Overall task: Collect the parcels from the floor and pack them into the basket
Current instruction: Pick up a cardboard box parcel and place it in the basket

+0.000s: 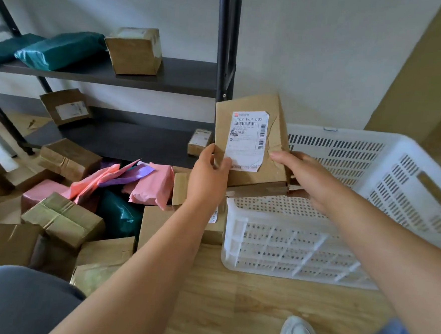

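Currently: flat brown cardboard parcel with white shipping label held upright in air, above near-left corner of white perforated plastic basket. Left hand grips parcel's lower left edge, thumb on label face. Right hand clasps lower right edge, fingers wrapped behind. Basket rests on light wooden floor, interior bare. Left of basket: heap of brown cardboard boxes, pink plastic mailers, dark green mailer. Behind: black metal shelving unit bearing further parcels.
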A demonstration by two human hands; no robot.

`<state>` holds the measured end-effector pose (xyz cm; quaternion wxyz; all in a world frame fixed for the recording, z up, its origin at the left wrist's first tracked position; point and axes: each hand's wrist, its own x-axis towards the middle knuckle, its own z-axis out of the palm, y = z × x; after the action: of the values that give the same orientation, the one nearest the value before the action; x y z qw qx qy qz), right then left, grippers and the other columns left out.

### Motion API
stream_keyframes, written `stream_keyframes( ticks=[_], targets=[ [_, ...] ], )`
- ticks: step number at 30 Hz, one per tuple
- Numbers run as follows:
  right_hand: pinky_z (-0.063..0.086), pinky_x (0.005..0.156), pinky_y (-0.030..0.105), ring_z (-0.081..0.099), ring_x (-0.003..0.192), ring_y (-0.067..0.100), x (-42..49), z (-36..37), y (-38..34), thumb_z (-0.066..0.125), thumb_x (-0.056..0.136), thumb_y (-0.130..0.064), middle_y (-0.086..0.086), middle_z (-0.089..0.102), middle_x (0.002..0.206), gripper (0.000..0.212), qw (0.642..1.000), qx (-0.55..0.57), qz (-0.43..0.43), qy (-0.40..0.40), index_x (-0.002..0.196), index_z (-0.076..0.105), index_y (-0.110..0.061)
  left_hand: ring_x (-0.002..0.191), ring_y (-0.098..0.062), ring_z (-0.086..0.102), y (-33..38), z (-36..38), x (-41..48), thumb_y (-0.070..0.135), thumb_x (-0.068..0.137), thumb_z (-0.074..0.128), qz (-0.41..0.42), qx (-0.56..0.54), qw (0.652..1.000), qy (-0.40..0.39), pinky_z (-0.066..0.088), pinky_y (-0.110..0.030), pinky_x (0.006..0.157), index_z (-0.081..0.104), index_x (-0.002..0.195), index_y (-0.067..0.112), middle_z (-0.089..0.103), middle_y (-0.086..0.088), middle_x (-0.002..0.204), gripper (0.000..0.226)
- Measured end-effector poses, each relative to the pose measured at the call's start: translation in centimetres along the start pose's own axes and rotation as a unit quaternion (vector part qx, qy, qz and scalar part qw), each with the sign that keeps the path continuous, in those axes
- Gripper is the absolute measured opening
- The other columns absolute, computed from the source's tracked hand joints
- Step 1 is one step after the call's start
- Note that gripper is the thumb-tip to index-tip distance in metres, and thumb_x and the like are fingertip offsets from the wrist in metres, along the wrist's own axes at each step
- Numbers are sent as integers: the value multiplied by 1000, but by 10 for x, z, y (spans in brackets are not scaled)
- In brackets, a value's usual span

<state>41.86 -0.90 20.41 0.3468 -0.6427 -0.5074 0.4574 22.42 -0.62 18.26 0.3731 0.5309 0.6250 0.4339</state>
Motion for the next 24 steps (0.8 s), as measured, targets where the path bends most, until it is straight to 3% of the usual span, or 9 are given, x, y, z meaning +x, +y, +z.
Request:
stream_keyframes(
  ticks=[4,8,13,16,19,21,24],
  targets=[
    [42,97,42,64,104,17,10,-19,3,65,68,-69,-9,72,108,64,999,23,22,24,120,59,-31,108,-13,60,13,23,15,37,97,54,12,-5,1000,-19,55,-35,89,38,144,29,56,13,123,50],
    [53,89,51,69,99,27,29,-39,3,67,57,-73,6,71,109,80,998,13,52,42,119,54,-24,96,-14,60,25,47,32,39,94,56,-22,22,999,-32,54,-34,81,44,135,21,60,4,120,46],
    [54,83,51,69,94,31,75,-66,13,60,60,-71,10,70,109,91,993,-30,116,18,132,48,-18,96,-20,60,25,80,58,45,94,53,-63,69,992,-88,57,-37,80,38,142,30,53,3,119,52],
    [54,83,44,67,90,32,105,-74,29,54,74,-66,11,70,104,68,988,-63,144,-13,120,61,-16,105,-27,59,13,106,77,41,94,53,-95,84,984,-128,54,-41,90,37,145,25,53,-1,117,56],
    [51,92,49,63,101,34,140,-76,49,52,85,-61,13,66,110,53,981,-84,173,-20,113,64,-19,96,-27,60,-2,134,97,33,97,48,-126,121,974,-143,51,-33,79,45,134,16,54,-2,101,41],
    [51,92,48,61,103,33,161,-71,59,51,88,-58,12,65,110,48,979,-92,184,-19,113,63,-19,95,-28,60,-12,149,110,28,98,47,-149,142,971,-126,44,-31,72,49,126,9,61,-9,108,34],
    [52,85,40,63,98,30,189,-63,78,49,91,-52,12,67,108,43,976,-108,189,-10,110,63,-15,111,-33,59,-26,168,126,21,98,46,-160,157,966,-126,42,-33,78,51,126,0,60,-17,122,36]
  ],
)
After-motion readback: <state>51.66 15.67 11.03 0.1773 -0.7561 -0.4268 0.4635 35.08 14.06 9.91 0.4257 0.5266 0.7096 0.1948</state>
